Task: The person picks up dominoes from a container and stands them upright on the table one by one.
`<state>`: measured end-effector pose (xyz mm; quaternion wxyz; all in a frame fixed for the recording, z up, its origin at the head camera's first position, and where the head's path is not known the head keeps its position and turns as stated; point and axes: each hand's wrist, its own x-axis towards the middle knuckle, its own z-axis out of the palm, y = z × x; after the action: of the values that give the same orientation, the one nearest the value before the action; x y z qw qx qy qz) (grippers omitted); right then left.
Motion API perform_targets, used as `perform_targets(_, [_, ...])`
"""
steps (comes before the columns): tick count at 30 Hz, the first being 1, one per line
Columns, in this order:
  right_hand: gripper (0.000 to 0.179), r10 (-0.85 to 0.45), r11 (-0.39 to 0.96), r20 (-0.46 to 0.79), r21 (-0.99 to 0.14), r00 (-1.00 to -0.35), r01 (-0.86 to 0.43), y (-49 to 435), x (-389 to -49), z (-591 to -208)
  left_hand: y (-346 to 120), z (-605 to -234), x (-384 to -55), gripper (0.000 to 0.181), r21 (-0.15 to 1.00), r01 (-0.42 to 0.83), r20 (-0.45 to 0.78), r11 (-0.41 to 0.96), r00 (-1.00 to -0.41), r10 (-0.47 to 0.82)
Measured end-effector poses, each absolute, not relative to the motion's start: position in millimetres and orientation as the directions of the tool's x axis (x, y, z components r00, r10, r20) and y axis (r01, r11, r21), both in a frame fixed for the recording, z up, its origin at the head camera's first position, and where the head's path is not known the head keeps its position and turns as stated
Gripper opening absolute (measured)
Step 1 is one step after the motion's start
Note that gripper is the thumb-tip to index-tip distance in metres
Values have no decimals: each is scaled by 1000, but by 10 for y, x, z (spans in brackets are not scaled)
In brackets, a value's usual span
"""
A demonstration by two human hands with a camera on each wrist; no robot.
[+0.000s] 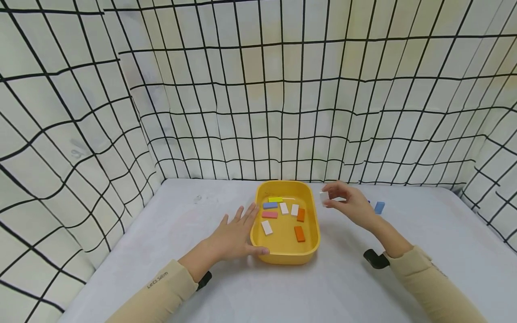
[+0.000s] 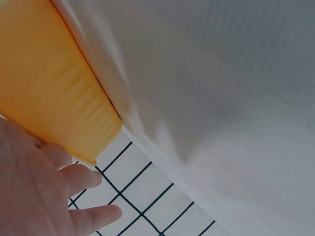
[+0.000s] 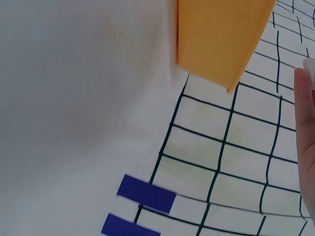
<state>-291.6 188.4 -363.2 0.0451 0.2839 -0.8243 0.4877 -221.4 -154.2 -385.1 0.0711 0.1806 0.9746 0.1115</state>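
A yellow plastic tub (image 1: 282, 249) stands on the table, with several small flat blocks lying inside: white (image 1: 267, 228), orange (image 1: 300, 233), pink (image 1: 269, 215), blue (image 1: 270, 205) and yellow (image 1: 275, 199). Along the tub's left rim rests my left hand (image 1: 234, 235), fingers spread and straight, thumb at the near left corner. My right hand (image 1: 351, 204) pinches a white block (image 1: 324, 198) between thumb and fingers, just beyond the tub's right rim and raised above the table. In the right wrist view only part of this hand (image 3: 306, 142) shows, at the right edge.
Two blue blocks lie on the table right of the tub; one block (image 1: 379, 207) shows beyond my right hand, the other mostly hidden by it. Both blocks (image 3: 146, 193) appear in the right wrist view. White walls with a black grid (image 1: 262, 103) enclose the white-covered table (image 1: 194, 197).
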Motion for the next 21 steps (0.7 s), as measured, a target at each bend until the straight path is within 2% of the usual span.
perform_targets(7, [29,-402,379,389,-754,-829,-537,2145,-2885,-3638,-1538,-3834,-2206,120,242,338,-100,909,-924,370])
perform_targets(21, [22,-337,541,381,-670,-861,-508,2784,-2853,-3679,-1541,-3840,-2212,119,246,339,-97,908,-923,371])
